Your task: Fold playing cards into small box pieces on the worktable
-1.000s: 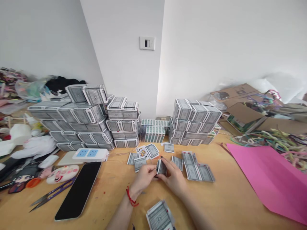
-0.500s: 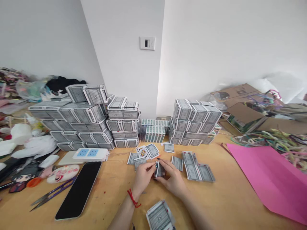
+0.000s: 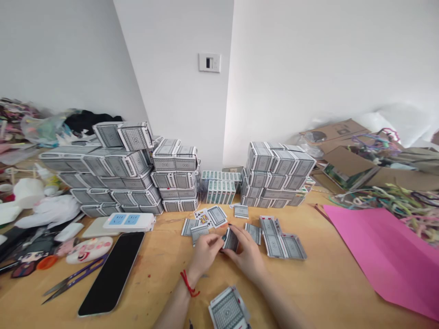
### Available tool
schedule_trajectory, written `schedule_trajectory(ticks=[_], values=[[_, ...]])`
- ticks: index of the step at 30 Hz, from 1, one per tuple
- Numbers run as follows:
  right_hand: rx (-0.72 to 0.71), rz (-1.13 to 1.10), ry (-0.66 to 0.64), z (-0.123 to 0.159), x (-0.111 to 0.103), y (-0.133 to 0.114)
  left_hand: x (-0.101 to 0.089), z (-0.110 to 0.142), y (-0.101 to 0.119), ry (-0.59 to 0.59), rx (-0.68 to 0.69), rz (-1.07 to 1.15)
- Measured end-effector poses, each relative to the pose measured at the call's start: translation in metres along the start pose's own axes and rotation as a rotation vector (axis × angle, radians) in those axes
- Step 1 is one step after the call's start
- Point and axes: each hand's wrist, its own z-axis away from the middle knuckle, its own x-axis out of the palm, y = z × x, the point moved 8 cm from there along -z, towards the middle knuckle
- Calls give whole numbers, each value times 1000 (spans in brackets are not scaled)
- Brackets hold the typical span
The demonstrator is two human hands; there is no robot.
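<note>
In the middle of the table, a patterned grey playing card (image 3: 231,239) stands tilted between my two hands; whether it is one card or several I cannot tell. My left hand (image 3: 206,251), with a red string at the wrist, pinches its left edge. Fingers and thumb of my right hand (image 3: 247,252) grip it from the right side. Loose cards (image 3: 216,216) lie just beyond, one a face-up king (image 3: 204,218). Right of my right hand rests an open shape of joined cards (image 3: 274,238). Nearer me lies a block of folded cards (image 3: 228,308).
Stacked card-covered blocks (image 3: 126,157) rise at the back left, more (image 3: 281,160) at the back right, with card boxes (image 3: 220,191) between. A phone (image 3: 113,274), thread snips (image 3: 73,276) and a power strip (image 3: 130,221) lie left. Pink paper (image 3: 384,256) and a carton (image 3: 350,169) are right.
The card between my hands is turned so that more of its patterned back shows. Both hands stay in almost the same place, and the view has shifted slightly.
</note>
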Motion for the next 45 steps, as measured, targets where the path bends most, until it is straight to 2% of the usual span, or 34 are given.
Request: schedule_trajectory(ticks=[3,6,8,12,16,19,25,29,33,39,41,45], values=[[37,-25,33,0,-2,5,6,2,0,-16,2,41],[56,-91,39,-1,-3,8,6,2,-4,23,-3,-3],[89,-175,62,-2,-4,12,2,1,-4,71,18,-27],[240,-444,110,-4,-5,26,-8,0,-2,153,71,29],[340,-708,27,-4,6,29,-7,0,-3,158,63,105],[366,-820,5,-2,10,27,-5,0,-5,165,52,126],[284,-715,60,-2,3,23,-8,-1,-9,193,41,95],[324,-689,64,-2,3,31,-5,1,-9,174,29,41],[364,-756,27,-2,6,33,-2,1,-8,166,16,47],[354,-679,-36,0,10,16,-5,0,-4,216,23,87],[374,-693,-59,3,15,12,-1,2,-2,217,28,36],[365,-596,26,7,16,8,5,9,5,270,69,-207]])
